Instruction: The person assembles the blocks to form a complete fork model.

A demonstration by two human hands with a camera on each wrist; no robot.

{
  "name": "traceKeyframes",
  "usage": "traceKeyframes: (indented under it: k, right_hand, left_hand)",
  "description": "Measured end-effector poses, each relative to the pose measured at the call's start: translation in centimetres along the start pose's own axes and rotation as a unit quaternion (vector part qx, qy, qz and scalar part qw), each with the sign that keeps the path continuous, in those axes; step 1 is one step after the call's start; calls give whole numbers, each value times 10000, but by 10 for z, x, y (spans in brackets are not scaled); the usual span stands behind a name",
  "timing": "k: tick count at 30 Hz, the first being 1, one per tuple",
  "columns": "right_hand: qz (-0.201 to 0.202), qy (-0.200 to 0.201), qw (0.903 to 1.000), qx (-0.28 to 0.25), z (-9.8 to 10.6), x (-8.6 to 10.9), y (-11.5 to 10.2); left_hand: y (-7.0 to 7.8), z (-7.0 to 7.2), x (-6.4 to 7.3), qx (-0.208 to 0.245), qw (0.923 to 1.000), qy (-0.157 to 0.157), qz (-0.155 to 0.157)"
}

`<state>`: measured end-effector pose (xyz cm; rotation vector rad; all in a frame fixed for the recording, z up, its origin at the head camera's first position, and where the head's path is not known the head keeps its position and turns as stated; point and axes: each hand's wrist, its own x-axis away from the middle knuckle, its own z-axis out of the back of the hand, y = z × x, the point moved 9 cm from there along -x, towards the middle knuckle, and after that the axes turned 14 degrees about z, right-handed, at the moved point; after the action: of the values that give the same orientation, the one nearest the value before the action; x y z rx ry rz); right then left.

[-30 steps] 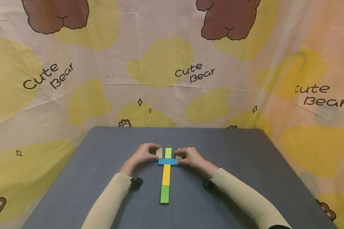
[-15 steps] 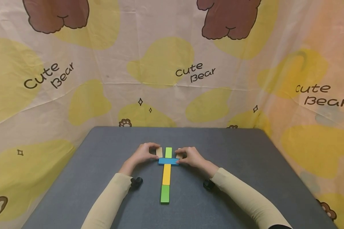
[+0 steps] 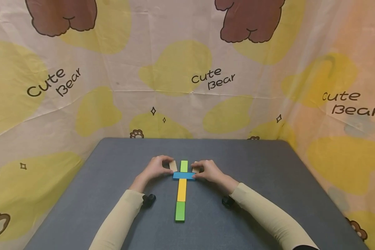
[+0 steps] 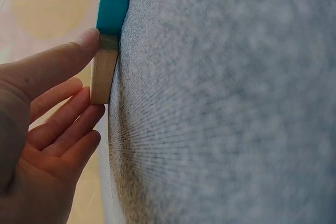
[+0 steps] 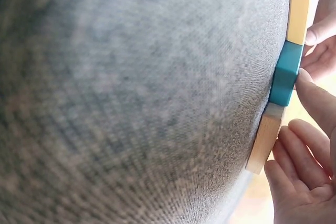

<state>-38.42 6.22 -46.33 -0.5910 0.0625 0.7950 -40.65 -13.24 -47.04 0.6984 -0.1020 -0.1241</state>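
Coloured blocks lie in a line on the table: light green [image 3: 184, 166] farthest, a blue block [image 3: 183, 176] crosswise, then yellow [image 3: 182, 190] and green [image 3: 180, 211] nearest. My left hand [image 3: 156, 166] pinches a plain wooden block [image 4: 104, 74] between thumb and fingers, beside the blue block's left end. That block slants a little, its far end leaning left. On the other side, my right hand [image 3: 210, 172] has its fingers along a second plain wooden block [image 5: 265, 139], partly hidden from the head view. Its thumb touches the blue block's right end.
The grey cloth-covered table [image 3: 237, 152] extends around the blocks. A cloth printed with bears and lettering [image 3: 212, 76] hangs behind it. A small black device [image 3: 149, 199] sits at the left wrist, and another black device [image 3: 227, 201] at the right.
The far end of the left wooden block has swung slightly left, so it now slants. Both hands hold nearly the same place, and the coloured blocks keep their arrangement.
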Motion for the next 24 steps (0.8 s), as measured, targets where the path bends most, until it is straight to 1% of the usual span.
traceKeyframes:
  k: [5, 10, 20, 24]
  right_hand:
    - [-14, 28, 10000, 27, 1, 0, 1]
    - [-42, 30, 10000, 77, 1, 1, 3]
    - [-28, 41, 10000, 46, -1, 0, 4]
    - [16, 87, 10000, -1, -1, 0, 4]
  left_hand:
    - [3, 2, 0, -72, 9999, 91, 0]
    - [3, 0, 1, -98, 9999, 67, 18]
    - [0, 0, -1, -123, 9998, 125, -88]
    - [-1, 0, 0, -76, 9999, 104, -46]
